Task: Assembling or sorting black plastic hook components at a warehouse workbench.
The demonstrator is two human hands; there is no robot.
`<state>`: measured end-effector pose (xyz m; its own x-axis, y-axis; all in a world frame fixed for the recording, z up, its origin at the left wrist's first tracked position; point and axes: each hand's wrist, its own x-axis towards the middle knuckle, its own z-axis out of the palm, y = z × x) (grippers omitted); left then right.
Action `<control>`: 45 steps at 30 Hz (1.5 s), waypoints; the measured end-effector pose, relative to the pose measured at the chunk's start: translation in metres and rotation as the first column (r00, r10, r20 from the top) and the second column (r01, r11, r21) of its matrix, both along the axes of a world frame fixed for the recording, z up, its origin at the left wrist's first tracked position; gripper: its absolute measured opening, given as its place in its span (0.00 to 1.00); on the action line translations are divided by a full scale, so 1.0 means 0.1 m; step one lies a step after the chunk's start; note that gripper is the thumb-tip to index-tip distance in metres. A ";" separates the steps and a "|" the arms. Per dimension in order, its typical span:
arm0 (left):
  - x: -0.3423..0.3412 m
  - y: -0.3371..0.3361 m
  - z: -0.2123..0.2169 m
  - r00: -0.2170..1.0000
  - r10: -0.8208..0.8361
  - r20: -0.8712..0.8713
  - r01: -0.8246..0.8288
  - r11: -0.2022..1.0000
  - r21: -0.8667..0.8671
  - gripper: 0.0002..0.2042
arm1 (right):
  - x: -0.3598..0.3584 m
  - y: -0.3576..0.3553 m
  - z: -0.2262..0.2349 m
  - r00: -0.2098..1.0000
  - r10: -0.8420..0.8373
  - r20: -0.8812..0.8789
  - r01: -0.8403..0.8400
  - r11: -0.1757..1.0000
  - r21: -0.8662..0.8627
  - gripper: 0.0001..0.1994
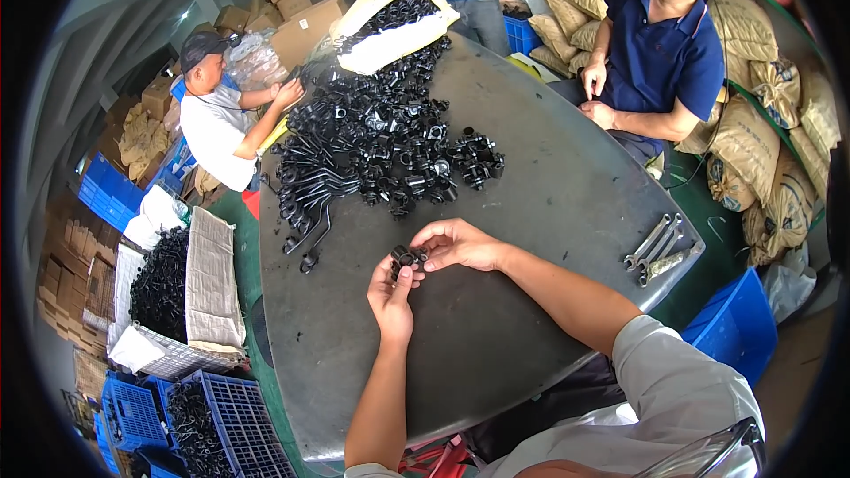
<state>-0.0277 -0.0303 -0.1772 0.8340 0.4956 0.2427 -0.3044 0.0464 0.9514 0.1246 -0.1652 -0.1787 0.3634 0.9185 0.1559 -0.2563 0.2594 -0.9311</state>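
My left hand (pixel 391 308) is closed around a small black ring-shaped clamp part (pixel 406 259), held above the table (pixel 522 336). From the right, my right hand (pixel 465 246) reaches over with its thumb and fingers pinched on the same part, near its small side piece. Some of the part is covered by my fingers. Just beyond my hands lies a large heap of black clamp parts (pixel 390 142). Several bent black rods with ends (pixel 320 184) lie along the heap's left side.
Several wrenches (pixel 655 243) lie at the table's right corner. At the far end, a person tips a yellow sack (pixel 385 57) of parts. One person sits at the right, another stands at the left. Crates of black parts (pixel 226 425) stand lower left; a blue bin (pixel 730 323) is at right.
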 end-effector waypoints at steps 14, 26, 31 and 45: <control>0.00 0.01 -0.07 0.996 -0.075 0.037 0.076 0.997 -0.024 0.17 | 0.03 -0.03 -0.01 0.986 -0.160 -0.054 0.153 0.980 -0.124 0.21; 0.00 -0.02 -0.06 0.995 -0.093 0.028 0.093 0.996 0.001 0.21 | -0.13 0.02 0.11 0.949 -0.261 0.176 0.297 0.925 -0.235 0.31; 0.01 0.05 -0.12 0.998 -0.051 0.029 0.054 0.994 -0.099 0.18 | -0.26 0.02 0.20 0.929 -0.320 0.185 0.331 0.943 -0.031 0.25; 0.02 0.06 -0.12 0.999 -0.019 0.042 0.024 0.992 -0.127 0.15 | -0.07 0.00 0.06 0.862 -0.366 0.352 0.370 0.927 0.058 0.28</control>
